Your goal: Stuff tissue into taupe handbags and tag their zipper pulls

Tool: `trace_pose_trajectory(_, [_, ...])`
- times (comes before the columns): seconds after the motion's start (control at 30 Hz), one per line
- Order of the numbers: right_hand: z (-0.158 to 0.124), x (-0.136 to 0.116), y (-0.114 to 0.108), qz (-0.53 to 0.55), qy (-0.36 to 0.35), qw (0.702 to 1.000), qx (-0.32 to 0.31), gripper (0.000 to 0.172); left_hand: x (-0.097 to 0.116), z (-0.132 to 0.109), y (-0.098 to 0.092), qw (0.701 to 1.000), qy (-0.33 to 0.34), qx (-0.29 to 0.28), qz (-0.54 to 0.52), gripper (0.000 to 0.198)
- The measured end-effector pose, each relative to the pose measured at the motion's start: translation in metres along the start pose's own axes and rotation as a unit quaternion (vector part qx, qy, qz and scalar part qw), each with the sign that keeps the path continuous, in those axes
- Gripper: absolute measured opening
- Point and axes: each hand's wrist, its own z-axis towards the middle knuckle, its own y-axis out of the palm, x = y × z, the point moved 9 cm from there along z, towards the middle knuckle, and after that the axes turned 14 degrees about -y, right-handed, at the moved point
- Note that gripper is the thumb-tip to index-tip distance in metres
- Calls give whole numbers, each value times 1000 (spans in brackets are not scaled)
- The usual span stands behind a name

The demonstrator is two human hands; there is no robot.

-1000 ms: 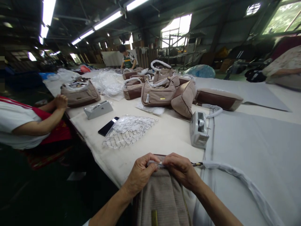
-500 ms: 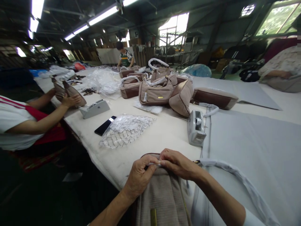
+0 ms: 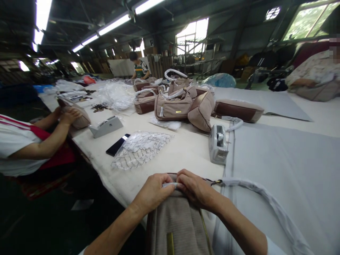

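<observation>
A taupe ribbed handbag stands at the near table edge, right in front of me. My left hand and my right hand meet at its top edge, both pinching a small white strip there. The bag's strap, wrapped in white paper, runs off to the right over the grey sheet.
A grey tape dispenser stands just beyond my hands, a second one further left by a black phone and a netted plastic bag. Several finished handbags sit mid-table. A person at the left handles a bag.
My hands have stayed pinched at the bag's top, shifting only slightly. The person at the left turned their bag over and now presses it down.
</observation>
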Motion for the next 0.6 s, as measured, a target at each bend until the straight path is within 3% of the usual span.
trace_pose_trajectory(0.23, [-4, -1, 1, -7, 5, 1000, 1, 18, 8, -14, 5, 997, 28, 40, 64, 13])
trace_pose_trajectory(0.3, [-12, 5, -14, 27, 23, 998, 45, 18, 5, -16, 6, 996, 29, 46, 65, 15])
trace_pose_trajectory(0.33, [-21, 16, -30, 44, 64, 992, 101, 18, 2, -16, 7, 997, 27, 44, 56, 17])
trace_pose_trajectory(0.4, [-57, 50, -74, 58, 196, 942, 265, 19, -6, -13, 9, 999, 19, 32, 30, 22])
trace_pose_trajectory(0.47, [-107, 82, -117, 48, 323, 852, 409, 19, -12, -9, 11, 1000, 13, 17, 2, 25])
trace_pose_trajectory(0.53, [-140, 107, -146, 47, 397, 794, 459, 18, -16, -5, 13, 1000, 10, 0, -21, 26])
trace_pose_trajectory(0.6, [-158, 133, -160, 68, 455, 762, 456, 14, -18, -2, 15, 999, 8, -13, -37, 28])
